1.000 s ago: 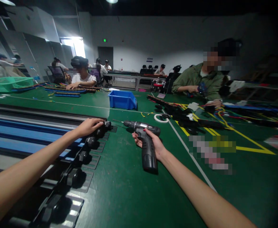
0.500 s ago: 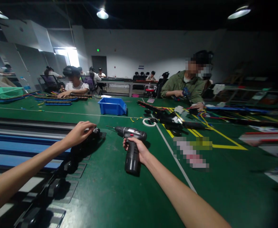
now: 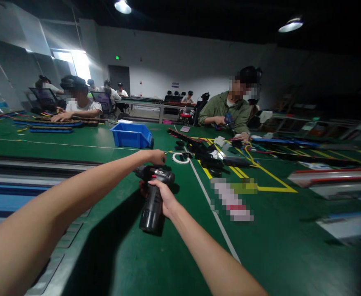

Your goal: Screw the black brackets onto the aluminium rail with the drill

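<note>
My right hand (image 3: pixel 164 197) is closed round the handle of a black cordless drill (image 3: pixel 151 211), which rests upright on the green tabletop or just over it. My left hand (image 3: pixel 156 157) reaches across, beyond and above the drill's body, with its fingers bent down and mostly hidden behind the back of the hand. Whether it holds anything does not show. Just right of its fingertips lies a white ring-shaped roll (image 3: pixel 181 158), beside small black parts (image 3: pixel 186 155). My left forearm covers part of the blue and black long panels (image 3: pixel 16 197) on the left.
A blue bin (image 3: pixel 131 136) stands beyond my left hand. Black parts and wires (image 3: pixel 211 158) lie on yellow-taped lines to the right. Across the table a person in a green jacket (image 3: pixel 226 109) holds another drill. A second person (image 3: pixel 78 105) works at far left. White-and-red strips (image 3: pixel 331 177) lie at right.
My left hand has left the black fitting at the panels' end and swung right, past the drill. The view has turned right; my right hand keeps its grip on the drill.
</note>
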Motion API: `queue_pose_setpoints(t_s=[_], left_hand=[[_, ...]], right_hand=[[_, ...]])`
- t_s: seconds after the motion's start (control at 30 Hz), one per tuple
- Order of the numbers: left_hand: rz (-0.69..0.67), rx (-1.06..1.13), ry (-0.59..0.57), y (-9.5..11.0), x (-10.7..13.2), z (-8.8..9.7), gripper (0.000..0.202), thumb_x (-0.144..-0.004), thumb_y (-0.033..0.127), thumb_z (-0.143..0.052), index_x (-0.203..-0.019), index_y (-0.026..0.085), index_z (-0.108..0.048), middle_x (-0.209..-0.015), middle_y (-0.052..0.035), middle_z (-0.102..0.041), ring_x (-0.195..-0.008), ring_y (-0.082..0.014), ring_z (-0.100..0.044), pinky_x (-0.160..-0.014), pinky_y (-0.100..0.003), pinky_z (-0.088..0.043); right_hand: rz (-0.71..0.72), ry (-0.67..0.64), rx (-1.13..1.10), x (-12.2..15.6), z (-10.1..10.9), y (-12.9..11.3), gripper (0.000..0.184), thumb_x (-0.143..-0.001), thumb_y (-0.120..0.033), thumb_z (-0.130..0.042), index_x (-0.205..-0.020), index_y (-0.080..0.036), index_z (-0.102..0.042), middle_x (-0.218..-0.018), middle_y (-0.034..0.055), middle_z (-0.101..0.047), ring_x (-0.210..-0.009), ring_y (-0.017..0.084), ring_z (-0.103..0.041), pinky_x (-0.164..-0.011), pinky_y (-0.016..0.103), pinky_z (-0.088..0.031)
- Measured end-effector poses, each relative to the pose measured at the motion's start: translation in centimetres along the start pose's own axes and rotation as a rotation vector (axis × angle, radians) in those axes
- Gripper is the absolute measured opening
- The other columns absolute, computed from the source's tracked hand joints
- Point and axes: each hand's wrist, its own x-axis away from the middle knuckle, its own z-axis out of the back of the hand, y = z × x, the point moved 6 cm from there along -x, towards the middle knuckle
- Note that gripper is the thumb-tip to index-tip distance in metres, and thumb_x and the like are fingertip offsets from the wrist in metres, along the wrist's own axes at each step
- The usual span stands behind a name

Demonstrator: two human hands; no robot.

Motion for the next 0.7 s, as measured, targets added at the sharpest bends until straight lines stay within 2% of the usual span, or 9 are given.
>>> queue_pose_setpoints(t_s=[0.07,0.13,0.27,0.37,0.53,0.7], left_hand=[[0.089,-0.003,-0.025,0.1,-3.7,-0.9,0.035,-0.078,0.024,-0.061,-0.11,0.016,-0.072,-0.093,-0.0094,-0.075,-0.081,-0.021,-0.068,-0.074,-0.026,-0.049],[0.132,0.01,-0.02,0.3,-6.5,-1.7,0.035,-0.078,0.027,-0.061,-0.109,0.013,-0.071,-0.088,-0.0123,-0.074,-0.077,-0.0226,-0.068,-0.074,-0.028,-0.051],[0.167,0.013,0.04,0.7,-9.3,-3.2,0.036,-0.082,0.032,-0.059,-0.109,0.011,-0.07,-0.102,-0.0192,-0.071,-0.089,-0.0277,-0.069,-0.078,-0.032,-0.053],[0.182,0.0,0.092,0.9,-10.0,-3.7,0.035,-0.086,0.029,-0.054,-0.112,0.011,-0.068,-0.113,-0.0217,-0.068,-0.101,-0.0297,-0.066,-0.084,-0.034,-0.052],[0.207,-0.01,0.116,0.6,-9.6,-3.9,0.034,-0.087,0.027,-0.051,-0.113,0.013,-0.068,-0.116,-0.0208,-0.067,-0.105,-0.0299,-0.065,-0.088,-0.036,-0.051],[0.241,-0.011,0.109,0.4,-8.6,-3.6,0.043,-0.089,0.045,-0.05,-0.116,0.017,-0.068,-0.116,-0.0188,-0.067,-0.108,-0.0297,-0.064,-0.092,-0.036,-0.05]], right_hand=[[-0.028,-0.019,-0.009,-0.2,0.2,0.0,0.024,-0.077,-0.021,-0.059,-0.096,-0.009,-0.066,-0.08,0.0075,-0.073,-0.064,0.015,-0.068,-0.058,0.023,-0.052],[-0.041,-0.027,-0.027,-0.5,0.4,0.0,0.022,-0.077,-0.022,-0.056,-0.093,-0.011,-0.066,-0.074,0.006,-0.072,-0.062,0.016,-0.067,-0.058,0.024,-0.052],[-0.069,0.022,-0.044,-1.1,1.2,0.2,0.015,-0.077,-0.024,-0.053,-0.083,-0.015,-0.063,-0.061,0.0032,-0.066,-0.056,0.018,-0.064,-0.058,0.03,-0.054],[-0.074,0.027,-0.049,-1.4,1.4,0.2,0.013,-0.077,-0.026,-0.055,-0.079,-0.016,-0.062,-0.058,0.0022,-0.064,-0.057,0.019,-0.064,-0.06,0.032,-0.054],[-0.064,0.024,-0.038,-1.4,1.4,0.0,0.012,-0.078,-0.027,-0.056,-0.079,-0.016,-0.061,-0.057,0.0019,-0.064,-0.057,0.019,-0.064,-0.06,0.032,-0.055],[-0.085,0.034,-0.019,-1.0,1.1,0.3,0.013,-0.078,-0.029,-0.059,-0.079,-0.016,-0.061,-0.058,0.0021,-0.065,-0.058,0.019,-0.065,-0.062,0.032,-0.055]])
